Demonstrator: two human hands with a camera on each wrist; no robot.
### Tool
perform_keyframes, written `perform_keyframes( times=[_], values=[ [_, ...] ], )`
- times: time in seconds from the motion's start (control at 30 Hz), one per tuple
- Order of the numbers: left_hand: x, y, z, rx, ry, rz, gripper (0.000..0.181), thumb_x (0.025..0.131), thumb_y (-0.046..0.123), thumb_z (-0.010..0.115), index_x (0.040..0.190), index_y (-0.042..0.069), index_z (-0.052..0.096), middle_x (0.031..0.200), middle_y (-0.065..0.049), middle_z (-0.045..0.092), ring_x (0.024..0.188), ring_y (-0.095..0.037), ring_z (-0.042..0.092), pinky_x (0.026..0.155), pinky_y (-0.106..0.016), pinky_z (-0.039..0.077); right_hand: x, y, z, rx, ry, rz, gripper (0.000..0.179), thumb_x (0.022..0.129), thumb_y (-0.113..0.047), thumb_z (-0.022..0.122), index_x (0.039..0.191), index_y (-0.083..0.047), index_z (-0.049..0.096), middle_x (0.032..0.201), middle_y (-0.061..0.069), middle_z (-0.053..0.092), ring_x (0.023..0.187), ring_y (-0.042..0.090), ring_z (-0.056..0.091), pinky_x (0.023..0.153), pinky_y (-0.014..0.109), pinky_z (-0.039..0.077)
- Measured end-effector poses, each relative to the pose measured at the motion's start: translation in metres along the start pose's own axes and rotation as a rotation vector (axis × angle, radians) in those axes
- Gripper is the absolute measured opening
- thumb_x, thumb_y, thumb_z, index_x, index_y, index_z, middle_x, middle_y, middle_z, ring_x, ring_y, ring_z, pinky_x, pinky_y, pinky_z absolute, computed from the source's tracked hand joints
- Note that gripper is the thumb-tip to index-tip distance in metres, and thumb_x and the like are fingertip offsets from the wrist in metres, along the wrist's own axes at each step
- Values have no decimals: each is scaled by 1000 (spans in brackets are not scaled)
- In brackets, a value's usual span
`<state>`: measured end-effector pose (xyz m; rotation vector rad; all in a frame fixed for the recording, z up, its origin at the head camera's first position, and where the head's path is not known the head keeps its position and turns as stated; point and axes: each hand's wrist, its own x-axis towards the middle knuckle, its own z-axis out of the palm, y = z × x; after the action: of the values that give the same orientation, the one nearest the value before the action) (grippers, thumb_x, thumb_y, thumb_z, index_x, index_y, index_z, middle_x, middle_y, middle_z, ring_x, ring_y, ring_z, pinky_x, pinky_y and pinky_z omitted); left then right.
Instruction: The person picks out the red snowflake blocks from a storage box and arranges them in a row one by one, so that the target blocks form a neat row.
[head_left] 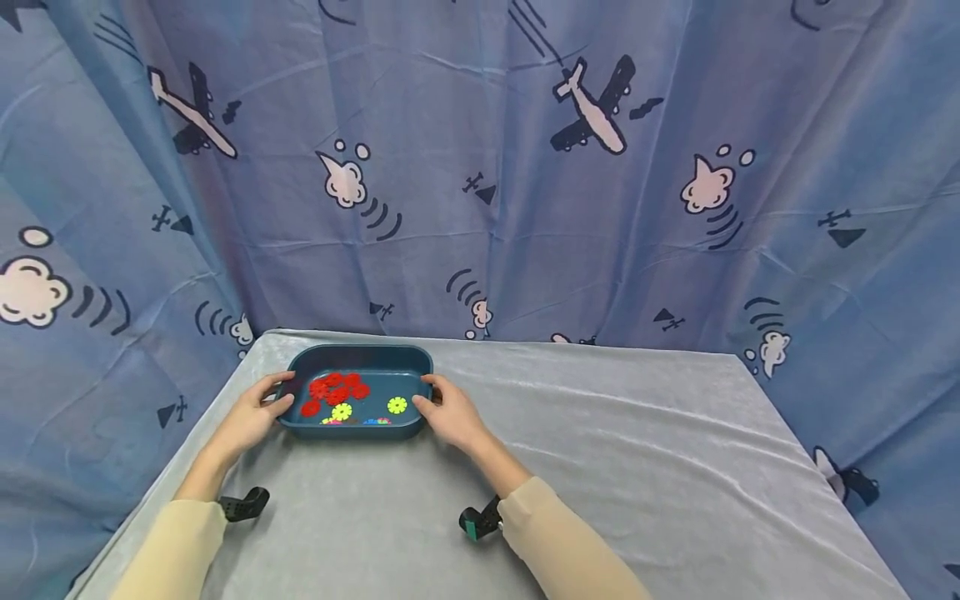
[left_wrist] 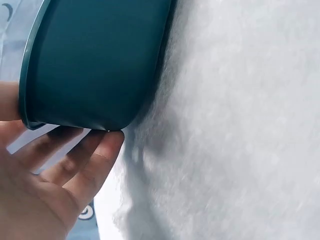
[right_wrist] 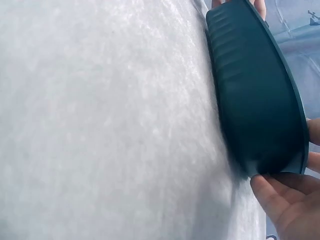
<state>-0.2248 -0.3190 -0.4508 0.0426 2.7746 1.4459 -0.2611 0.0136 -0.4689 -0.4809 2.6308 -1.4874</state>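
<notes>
A dark teal, rounded rectangular tub [head_left: 352,432] stands at the far left of the cloth-covered table. Inside lie several red notched plastic discs [head_left: 361,390] in a cluster, with a yellow disc [head_left: 397,405] apart from them at the right. More pieces in yellow, pink and blue are partly hidden behind the near wall. My left hand [head_left: 251,417] grips the tub's left end, its fingertips against the outer wall [left_wrist: 95,60] and one digit over the rim. At the opposite end, my right hand [head_left: 456,414] holds the tub the same way, fingers along the wall [right_wrist: 257,95].
Pale grey cloth [head_left: 600,450] covers the table, with wrinkles running across its right side. A blue curtain [head_left: 450,167] printed with airplanes and clouds hangs behind and at both sides. Black wrist devices [head_left: 480,520] sit under both forearms.
</notes>
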Motion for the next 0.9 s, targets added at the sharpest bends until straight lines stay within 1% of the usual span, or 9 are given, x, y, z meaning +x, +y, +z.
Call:
perform_keyframes(
  times=[0.17, 0.27, 0.43, 0.6, 0.67, 0.77, 0.9],
  values=[
    [0, -1, 7, -27, -2, 15, 51, 106, 13, 54, 152, -4, 39, 150, -36, 39, 122, -46, 56, 75, -28, 53, -8, 1, -8, -4, 4, -2, 44, 103, -24, 61, 142, -4, 56, 136, 20, 61, 123, 30, 61, 104, 45, 48],
    [0, 2, 11, -36, -9, 21, 51, 106, 13, 54, 152, -3, 39, 150, -36, 39, 123, -47, 56, 77, -28, 53, -12, 2, -13, -1, 10, -3, 44, 103, -23, 61, 141, -3, 56, 136, 20, 61, 123, 31, 61, 104, 45, 48],
    [0, 14, 19, -59, -31, 30, 52, 105, 13, 56, 152, -3, 39, 149, -36, 39, 119, -46, 58, 77, -37, 55, -19, 3, -26, -6, 24, 17, 43, 103, -22, 61, 141, -2, 56, 138, 21, 60, 125, 33, 60, 105, 47, 47],
    [1, 25, 31, -53, -40, 28, 52, 105, 13, 56, 152, -2, 39, 149, -36, 40, 118, -44, 60, 78, -41, 56, -28, 8, -40, -35, 33, 29, 42, 103, -22, 60, 141, -2, 56, 138, 22, 60, 125, 34, 60, 104, 49, 47],
    [1, 29, 36, -36, -36, 24, 52, 105, 15, 56, 152, -1, 40, 149, -34, 41, 116, -42, 61, 79, -42, 56, -32, 10, -45, -43, 41, 30, 42, 103, -22, 60, 140, -2, 57, 138, 22, 60, 124, 35, 60, 104, 49, 47],
    [2, 36, 43, -20, -37, 39, 51, 106, 16, 56, 152, 0, 41, 148, -33, 43, 111, -39, 64, 78, -42, 55, -38, 12, -54, -52, 54, 41, 41, 103, -22, 60, 140, -3, 57, 138, 21, 60, 124, 35, 61, 104, 49, 47],
    [1, 42, 54, -23, -55, 48, 51, 106, 17, 56, 152, 1, 42, 149, -30, 43, 106, -34, 66, 77, -38, 55, -47, 16, -64, -59, 73, 51, 41, 103, -22, 62, 138, -2, 59, 137, 21, 60, 123, 36, 61, 104, 50, 47]
  ],
)
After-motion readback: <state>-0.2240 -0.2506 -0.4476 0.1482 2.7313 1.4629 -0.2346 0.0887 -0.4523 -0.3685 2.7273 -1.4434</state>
